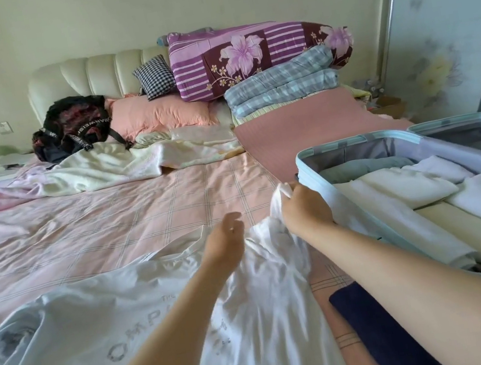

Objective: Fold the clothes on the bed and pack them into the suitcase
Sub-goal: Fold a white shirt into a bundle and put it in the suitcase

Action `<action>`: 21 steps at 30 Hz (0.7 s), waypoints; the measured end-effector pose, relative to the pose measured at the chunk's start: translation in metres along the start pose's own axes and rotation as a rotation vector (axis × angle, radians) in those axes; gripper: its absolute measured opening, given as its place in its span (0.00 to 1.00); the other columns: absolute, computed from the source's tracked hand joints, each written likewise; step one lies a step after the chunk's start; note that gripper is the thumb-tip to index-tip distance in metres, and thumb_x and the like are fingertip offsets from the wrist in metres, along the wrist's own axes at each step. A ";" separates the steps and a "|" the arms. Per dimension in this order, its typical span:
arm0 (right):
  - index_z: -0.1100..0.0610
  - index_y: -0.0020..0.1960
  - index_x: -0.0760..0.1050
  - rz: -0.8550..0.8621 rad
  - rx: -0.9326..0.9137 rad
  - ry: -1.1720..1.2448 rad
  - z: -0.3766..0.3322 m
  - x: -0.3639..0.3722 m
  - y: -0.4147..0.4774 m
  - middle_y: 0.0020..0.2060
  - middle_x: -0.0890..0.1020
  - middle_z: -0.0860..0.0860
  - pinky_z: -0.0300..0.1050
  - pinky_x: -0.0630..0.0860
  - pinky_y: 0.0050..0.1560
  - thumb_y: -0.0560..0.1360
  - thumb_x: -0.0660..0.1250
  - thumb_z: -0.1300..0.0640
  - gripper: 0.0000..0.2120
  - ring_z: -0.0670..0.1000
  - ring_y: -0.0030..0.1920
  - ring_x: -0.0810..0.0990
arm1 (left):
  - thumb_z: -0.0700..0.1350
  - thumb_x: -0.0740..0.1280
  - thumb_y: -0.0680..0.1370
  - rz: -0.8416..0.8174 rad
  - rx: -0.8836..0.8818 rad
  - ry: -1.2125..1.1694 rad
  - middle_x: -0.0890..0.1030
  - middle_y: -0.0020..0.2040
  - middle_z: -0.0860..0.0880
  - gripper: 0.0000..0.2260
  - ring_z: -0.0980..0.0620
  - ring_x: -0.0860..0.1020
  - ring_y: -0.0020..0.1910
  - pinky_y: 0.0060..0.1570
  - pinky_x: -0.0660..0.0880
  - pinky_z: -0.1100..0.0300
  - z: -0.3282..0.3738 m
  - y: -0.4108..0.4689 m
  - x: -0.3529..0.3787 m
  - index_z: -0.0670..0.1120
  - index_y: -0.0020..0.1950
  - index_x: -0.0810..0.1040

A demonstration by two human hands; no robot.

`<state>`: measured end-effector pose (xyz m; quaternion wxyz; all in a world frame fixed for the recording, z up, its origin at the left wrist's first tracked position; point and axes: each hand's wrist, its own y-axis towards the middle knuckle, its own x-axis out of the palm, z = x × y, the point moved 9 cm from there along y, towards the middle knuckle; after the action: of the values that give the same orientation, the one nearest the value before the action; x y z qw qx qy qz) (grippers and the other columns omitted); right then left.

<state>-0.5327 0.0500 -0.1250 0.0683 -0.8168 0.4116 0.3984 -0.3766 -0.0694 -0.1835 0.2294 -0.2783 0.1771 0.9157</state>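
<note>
A white T-shirt [129,324] with grey lettering is spread, creased, across the near part of the bed [96,230]. One bunched edge of it is raised beside the near corner of the suitcase [314,169]. That bunch is gripped in the right hand [305,209], whose fingers are curled round the cloth just next to the suitcase rim. The left hand [224,241] is held over the shirt's far edge. It is blurred, and whether any cloth is held in it cannot be told.

The light blue suitcase is laid open on the right side of the bed. Folded clothes [410,187] in white, cream and grey-green are packed side by side in its near half. A folded navy garment [378,331] is laid on the sheet between the shirt and the suitcase.

Farther off, a crumpled pale blanket [102,169] is strewn across the bed, and a black backpack [71,125] is propped beside a pink pillow [156,115]. A purple floral quilt [242,56] is stacked on a folded blue plaid blanket [280,86] against the headboard [91,73].
</note>
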 end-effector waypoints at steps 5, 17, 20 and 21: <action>0.49 0.50 0.78 -0.269 -0.230 0.212 -0.090 0.045 -0.052 0.43 0.79 0.47 0.51 0.76 0.53 0.83 0.58 0.45 0.12 0.52 0.47 0.80 | 0.53 0.50 0.86 0.065 -0.370 -0.767 0.84 0.48 0.40 0.16 0.42 0.83 0.42 0.39 0.77 0.53 -0.034 -0.036 -0.064 0.45 0.59 0.73; 0.46 0.59 0.82 -0.492 -0.269 -0.073 -0.049 0.118 -0.098 0.62 0.81 0.45 0.40 0.73 0.63 0.77 0.60 0.61 0.19 0.48 0.62 0.79 | 0.55 0.67 0.79 -0.011 -0.450 0.150 0.81 0.57 0.42 0.24 0.46 0.79 0.49 0.37 0.73 0.59 -0.108 -0.088 -0.112 0.43 0.69 0.70; 0.44 0.67 0.77 -0.580 -0.331 -0.174 -0.038 0.120 -0.103 0.69 0.76 0.45 0.40 0.69 0.68 0.75 0.64 0.57 0.22 0.48 0.69 0.74 | 0.48 0.67 0.76 -0.013 -0.404 0.324 0.81 0.50 0.43 0.13 0.43 0.80 0.50 0.39 0.73 0.58 -0.096 -0.080 -0.097 0.40 0.55 0.80; 0.43 0.70 0.74 -0.614 -0.372 -0.207 -0.036 0.123 -0.106 0.72 0.73 0.45 0.40 0.66 0.71 0.73 0.67 0.55 0.26 0.47 0.71 0.71 | 0.43 0.65 0.75 0.024 -0.379 0.329 0.80 0.43 0.44 0.08 0.42 0.81 0.49 0.39 0.74 0.56 -0.092 -0.079 -0.096 0.41 0.48 0.81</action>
<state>-0.3916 0.0276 -0.2102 0.0763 -0.8560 0.0590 0.5078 -0.2250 -0.0760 -0.2147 0.1305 -0.4595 0.0406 0.8776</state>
